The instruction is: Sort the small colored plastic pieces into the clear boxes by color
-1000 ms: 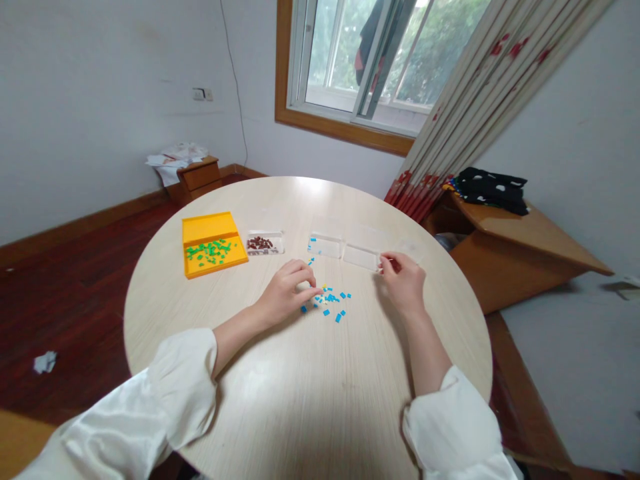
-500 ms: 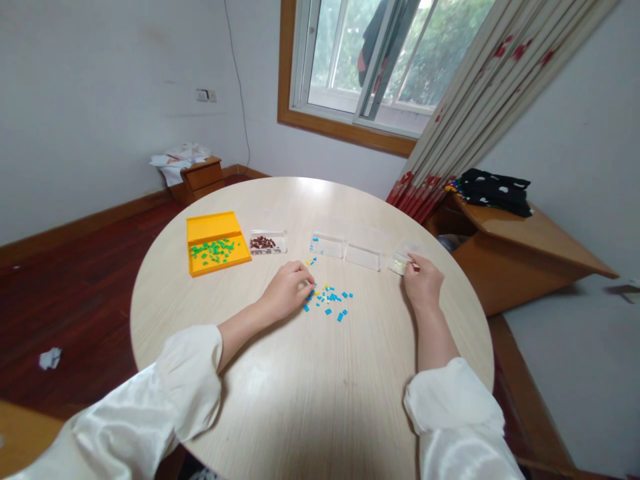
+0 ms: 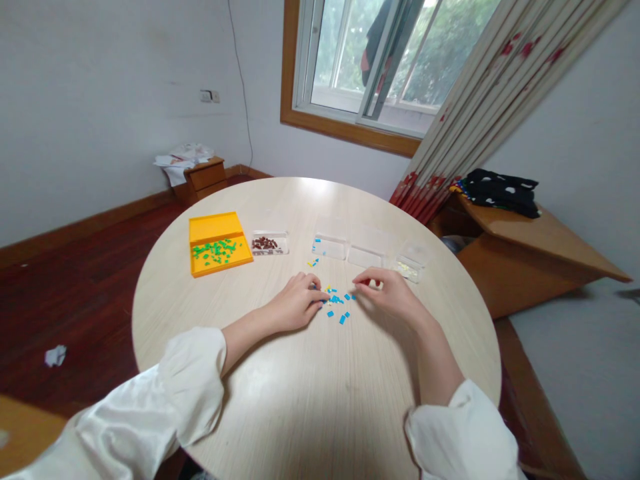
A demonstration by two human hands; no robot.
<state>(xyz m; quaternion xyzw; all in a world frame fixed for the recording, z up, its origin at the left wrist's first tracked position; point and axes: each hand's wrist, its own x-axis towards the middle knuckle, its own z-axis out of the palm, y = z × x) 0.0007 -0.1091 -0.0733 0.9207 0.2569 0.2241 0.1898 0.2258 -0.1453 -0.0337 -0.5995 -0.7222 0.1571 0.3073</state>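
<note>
A loose scatter of small blue, yellow and pale plastic bricks (image 3: 335,300) lies mid-table. My left hand (image 3: 300,301) rests at its left edge, index finger stretched over the pieces and thumb beneath; some bricks are hidden under the fingers. Just right of the scatter is my right hand (image 3: 387,293), thumb and index finger curved towards each other with a small gap, and no piece visible between them. Beyond it stands a clear box (image 3: 409,268) with pale pieces inside. A few yellow and blue bricks (image 3: 313,263) lie behind my left hand.
A yellow case (image 3: 221,267) of green bricks stands open at left, beside a clear box (image 3: 270,243) of brown pieces. Behind the scatter are a clear box (image 3: 329,248) with some blue pieces and another clear box (image 3: 365,257). All sit on a round table (image 3: 280,400).
My right hand has come away from the right-hand clear box, moving left and nearer to the scatter. My left hand has shifted slightly right, its index finger now reaching over the bricks.
</note>
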